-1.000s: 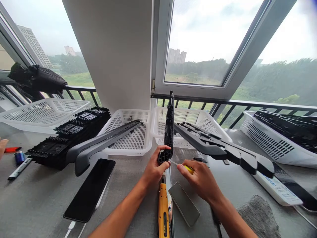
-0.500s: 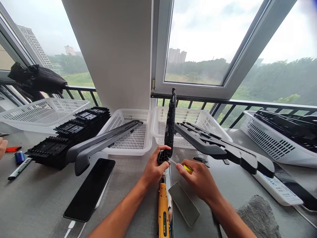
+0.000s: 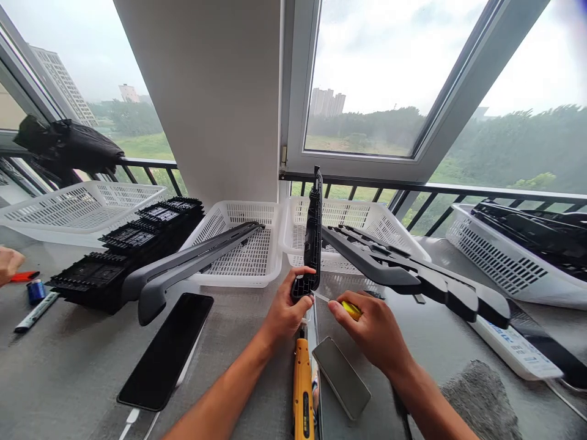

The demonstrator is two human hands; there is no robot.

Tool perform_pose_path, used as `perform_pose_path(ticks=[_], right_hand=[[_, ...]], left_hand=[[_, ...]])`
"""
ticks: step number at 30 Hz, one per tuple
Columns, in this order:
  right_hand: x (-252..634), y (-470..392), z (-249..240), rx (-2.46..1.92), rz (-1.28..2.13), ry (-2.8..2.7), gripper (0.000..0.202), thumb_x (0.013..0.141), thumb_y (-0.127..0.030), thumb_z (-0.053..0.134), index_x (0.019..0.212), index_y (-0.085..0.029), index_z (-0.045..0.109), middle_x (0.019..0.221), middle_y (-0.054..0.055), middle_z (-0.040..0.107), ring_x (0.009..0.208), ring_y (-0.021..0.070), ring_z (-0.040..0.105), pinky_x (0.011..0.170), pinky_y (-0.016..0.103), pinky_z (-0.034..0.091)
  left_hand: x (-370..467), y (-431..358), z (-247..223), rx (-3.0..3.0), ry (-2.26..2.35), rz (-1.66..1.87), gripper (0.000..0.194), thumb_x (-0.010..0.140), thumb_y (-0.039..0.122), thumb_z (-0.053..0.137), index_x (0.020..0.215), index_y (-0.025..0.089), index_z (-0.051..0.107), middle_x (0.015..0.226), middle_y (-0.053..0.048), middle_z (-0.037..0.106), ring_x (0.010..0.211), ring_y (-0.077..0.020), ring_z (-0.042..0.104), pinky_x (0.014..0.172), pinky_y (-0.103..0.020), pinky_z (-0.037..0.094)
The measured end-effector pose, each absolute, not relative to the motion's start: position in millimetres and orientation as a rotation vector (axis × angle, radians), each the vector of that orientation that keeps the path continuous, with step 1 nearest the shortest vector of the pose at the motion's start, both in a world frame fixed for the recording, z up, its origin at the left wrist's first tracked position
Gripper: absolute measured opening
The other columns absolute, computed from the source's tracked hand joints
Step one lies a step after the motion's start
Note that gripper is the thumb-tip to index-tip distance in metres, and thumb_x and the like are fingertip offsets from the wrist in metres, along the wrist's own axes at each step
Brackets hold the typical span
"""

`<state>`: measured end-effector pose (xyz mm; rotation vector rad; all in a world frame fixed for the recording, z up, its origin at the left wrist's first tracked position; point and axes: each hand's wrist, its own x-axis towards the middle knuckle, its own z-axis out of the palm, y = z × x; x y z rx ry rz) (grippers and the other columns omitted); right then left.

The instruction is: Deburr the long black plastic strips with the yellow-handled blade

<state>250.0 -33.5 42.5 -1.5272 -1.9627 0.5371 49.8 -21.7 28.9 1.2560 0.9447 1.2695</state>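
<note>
A long black ribbed plastic part stands nearly upright, its lower end gripped by my left hand. My right hand is closed around the yellow handle of a small tool. The tool's thin metal blade points left and reaches the bottom end of the black part, close to my left thumb. Whether its tip touches the part is too small to tell. Below my hands lies a yellow power tool, beside a grey phone.
White baskets line the back, with grey-black rails leaning on two of them. Stacked black parts, a black phone and a blue can are left. Another person's hand shows at the left edge. A power strip lies right.
The upper end of the black part has tilted slightly left. My right hand has shifted a little to the right with the tool. The other person's hand has moved slightly further into view.
</note>
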Motion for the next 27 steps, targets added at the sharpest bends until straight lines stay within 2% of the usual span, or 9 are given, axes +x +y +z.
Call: perform_pose_path(ticks=[7, 11, 18, 20, 23, 27], right_hand=[[250.2, -33.2, 41.6, -1.542, 0.573, -1.893, 0.056, 0.1, -0.07, 0.053, 0.081, -0.024, 0.078, 0.076, 0.005, 0.072, 0.072, 0.0219, 0.065, 0.069, 0.031, 0.039], [251.6, -31.9, 40.5, -1.55, 0.549, -1.956, 0.056, 0.099, -0.07, 0.055, 0.075, -0.024, 0.076, 0.072, 0.005, 0.071, 0.075, 0.0233, 0.065, 0.069, 0.031, 0.037], [256.1, -29.5, 43.1, -1.535, 0.554, -1.908, 0.057, 0.1, -0.07, 0.054, 0.077, -0.022, 0.076, 0.072, 0.004, 0.07, 0.067, 0.0197, 0.06, 0.066, 0.03, 0.037], [254.8, -30.3, 43.9, -1.508, 0.569, -1.925, 0.058, 0.101, -0.069, 0.054, 0.072, -0.022, 0.072, 0.069, 0.003, 0.067, 0.066, 0.0187, 0.058, 0.065, 0.029, 0.036], [252.0, -32.2, 44.4, -1.463, 0.602, -1.911, 0.061, 0.103, -0.067, 0.048, 0.063, -0.022, 0.057, 0.06, -0.001, 0.056, 0.06, 0.0152, 0.049, 0.061, 0.028, 0.032], [249.9, -32.6, 41.6, -1.488, 0.65, -1.92, 0.061, 0.104, -0.067, 0.042, 0.062, -0.023, 0.042, 0.057, -0.003, 0.041, 0.057, 0.0134, 0.039, 0.059, 0.029, 0.026]], left_hand=[[49.9, -23.6, 33.6, 1.202, 0.934, 1.273, 0.043, 0.079, 0.023, 0.065, 0.122, 0.025, 0.064, 0.077, 0.008, 0.049, 0.06, -0.0099, 0.037, 0.058, -0.024, 0.032], [50.4, -23.9, 32.2, 1.223, 0.963, 1.283, 0.043, 0.078, 0.022, 0.064, 0.121, 0.025, 0.064, 0.077, 0.008, 0.048, 0.06, -0.0102, 0.036, 0.058, -0.024, 0.032], [51.4, -21.1, 28.0, 1.259, 0.951, 1.277, 0.043, 0.079, 0.024, 0.064, 0.122, 0.025, 0.061, 0.078, 0.009, 0.047, 0.062, -0.0112, 0.038, 0.06, -0.025, 0.034], [50.9, -21.1, 28.7, 1.314, 0.972, 1.285, 0.042, 0.079, 0.024, 0.063, 0.12, 0.025, 0.061, 0.079, 0.008, 0.047, 0.064, -0.012, 0.039, 0.061, -0.026, 0.035], [50.8, -23.0, 29.0, 1.435, 1.013, 1.273, 0.041, 0.079, 0.022, 0.062, 0.12, 0.024, 0.063, 0.08, 0.007, 0.048, 0.066, -0.0131, 0.041, 0.063, -0.027, 0.036], [53.2, -27.5, 26.2, 1.581, 1.06, 1.179, 0.046, 0.079, 0.017, 0.06, 0.124, 0.023, 0.064, 0.074, 0.008, 0.044, 0.062, -0.0129, 0.038, 0.06, -0.027, 0.031]])
